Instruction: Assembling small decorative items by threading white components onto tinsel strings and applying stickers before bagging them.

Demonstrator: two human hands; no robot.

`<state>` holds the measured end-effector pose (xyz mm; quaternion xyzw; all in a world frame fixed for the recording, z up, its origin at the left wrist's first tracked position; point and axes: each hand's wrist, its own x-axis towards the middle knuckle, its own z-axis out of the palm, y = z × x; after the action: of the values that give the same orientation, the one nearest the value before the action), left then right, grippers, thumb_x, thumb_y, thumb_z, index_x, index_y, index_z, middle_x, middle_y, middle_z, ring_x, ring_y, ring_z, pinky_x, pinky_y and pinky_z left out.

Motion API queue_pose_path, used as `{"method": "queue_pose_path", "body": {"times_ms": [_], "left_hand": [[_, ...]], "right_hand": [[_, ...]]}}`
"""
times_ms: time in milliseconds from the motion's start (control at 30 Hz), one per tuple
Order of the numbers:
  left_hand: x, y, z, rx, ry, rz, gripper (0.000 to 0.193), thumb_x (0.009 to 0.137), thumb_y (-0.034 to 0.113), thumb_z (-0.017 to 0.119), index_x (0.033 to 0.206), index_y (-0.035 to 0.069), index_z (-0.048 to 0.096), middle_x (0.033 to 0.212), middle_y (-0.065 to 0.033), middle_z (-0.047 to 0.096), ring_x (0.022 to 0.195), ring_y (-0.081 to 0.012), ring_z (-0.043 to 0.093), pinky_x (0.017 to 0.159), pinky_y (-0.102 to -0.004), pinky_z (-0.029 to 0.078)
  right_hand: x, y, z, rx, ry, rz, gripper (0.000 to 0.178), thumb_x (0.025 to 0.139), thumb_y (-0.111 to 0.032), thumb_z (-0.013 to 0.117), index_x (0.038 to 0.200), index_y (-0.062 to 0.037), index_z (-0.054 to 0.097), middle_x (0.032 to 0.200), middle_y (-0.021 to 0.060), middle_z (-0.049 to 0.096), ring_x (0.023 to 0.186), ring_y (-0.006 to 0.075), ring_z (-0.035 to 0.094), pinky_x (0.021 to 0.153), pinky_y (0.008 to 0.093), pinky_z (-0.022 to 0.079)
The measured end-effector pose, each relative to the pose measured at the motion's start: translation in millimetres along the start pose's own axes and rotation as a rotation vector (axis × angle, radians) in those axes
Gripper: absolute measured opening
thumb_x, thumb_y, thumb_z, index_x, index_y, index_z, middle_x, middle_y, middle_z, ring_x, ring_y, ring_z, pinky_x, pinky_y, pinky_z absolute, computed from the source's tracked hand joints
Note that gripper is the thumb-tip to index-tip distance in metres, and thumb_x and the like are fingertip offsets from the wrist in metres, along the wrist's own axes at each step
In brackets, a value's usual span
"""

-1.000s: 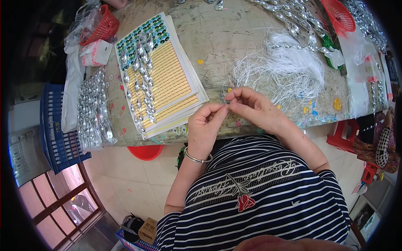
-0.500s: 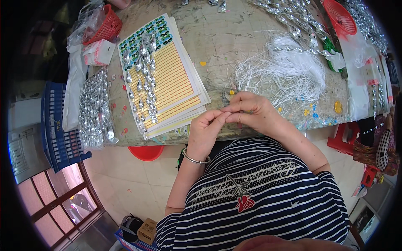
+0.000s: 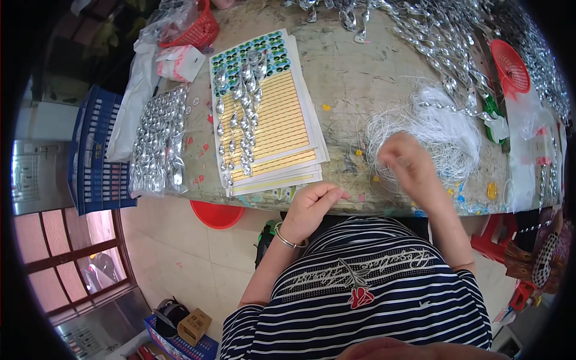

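Note:
My left hand [image 3: 312,209] is closed in a pinch at the table's front edge, beside the lower right corner of the sheets. Whatever is between its thumb and finger is too small to make out. My right hand [image 3: 413,170], slightly blurred, hangs apart from it at the near side of a tangled bundle of white thread [image 3: 447,129]. Its fingers are curled together, and their tips are partly hidden. Silver twisted strips [image 3: 247,114] lie on a stack of printed sheets [image 3: 282,123], with green-blue ovals at the top and yellow rows below.
Bagged silver twists [image 3: 159,144] lie at the left, near a white-pink box [image 3: 180,63] and a red basket [image 3: 195,30]. More silver strips [image 3: 432,42] spread at the far right by another red basket [image 3: 510,66] and a green-handled tool [image 3: 494,120]. A red basin [image 3: 216,215] is below the table edge.
My hands, together before, are now apart. The right one has swung right toward the white thread; the left stays pinched near the edge. The whole view has shifted slightly.

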<state>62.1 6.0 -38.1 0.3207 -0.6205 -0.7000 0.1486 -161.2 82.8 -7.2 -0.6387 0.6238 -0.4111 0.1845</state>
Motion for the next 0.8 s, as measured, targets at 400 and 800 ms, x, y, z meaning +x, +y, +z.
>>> {"method": "queue_pose_path", "body": {"times_ms": [400,800], "left_hand": [[-3.8,-9.7,-6.9,-0.019,0.021,0.069,0.02,0.093,0.015,0.055,0.093,0.001,0.069,0.074,0.0041,0.058,0.068,-0.0034,0.046,0.062,-0.0179,0.038],[-8.1,0.4,-2.3,-0.112,-0.177,-0.054,0.017,0.09,0.005,0.059,0.104,0.0,0.067,0.082,-0.0047,0.067,0.075,-0.0087,0.062,0.071,-0.0204,0.05]], "right_hand": [[-2.1,0.2,-20.9,0.187,0.091,0.341,0.005,0.088,-0.004,0.053,0.084,-0.0008,0.053,0.081,0.0064,0.052,0.075,0.0163,0.054,0.069,0.027,0.044],[10.9,-8.5,-25.1,0.443,0.078,0.337,0.009,0.089,-0.007,0.057,0.083,-0.0006,0.059,0.081,0.0032,0.054,0.072,0.0101,0.054,0.069,0.0234,0.042]]}}
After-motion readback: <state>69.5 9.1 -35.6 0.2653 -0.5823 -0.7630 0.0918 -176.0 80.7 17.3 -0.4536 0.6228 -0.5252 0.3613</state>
